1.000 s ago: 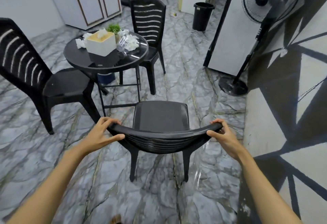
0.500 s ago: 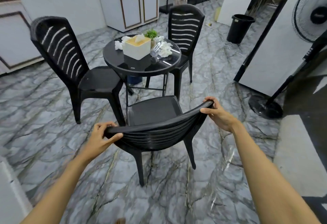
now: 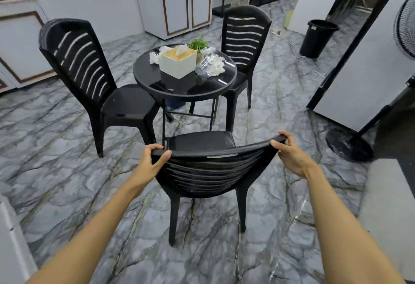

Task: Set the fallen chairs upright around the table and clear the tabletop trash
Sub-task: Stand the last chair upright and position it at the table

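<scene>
A black plastic chair (image 3: 206,171) stands upright just in front of me, its seat facing the round black table (image 3: 202,89). My left hand (image 3: 150,162) grips the left end of its backrest top, and my right hand (image 3: 289,155) grips the right end. Two more black chairs stand upright, one at the left (image 3: 89,77) and one behind the table (image 3: 243,43). On the tabletop lie crumpled white tissues (image 3: 216,66), more tissues at the far left (image 3: 155,58), and a clear plastic bottle (image 3: 203,68) on its side.
A cream tissue box (image 3: 177,63) and a small green plant (image 3: 198,46) also sit on the table. A black trash bin (image 3: 317,37) stands at the back right. A standing fan's base (image 3: 348,146) rests on the floor to the right, beside a white panel (image 3: 363,70).
The chair has come closer to the table while both hands keep hold of its backrest. My view has swung left and risen, so the left chair and cabinets show more fully.
</scene>
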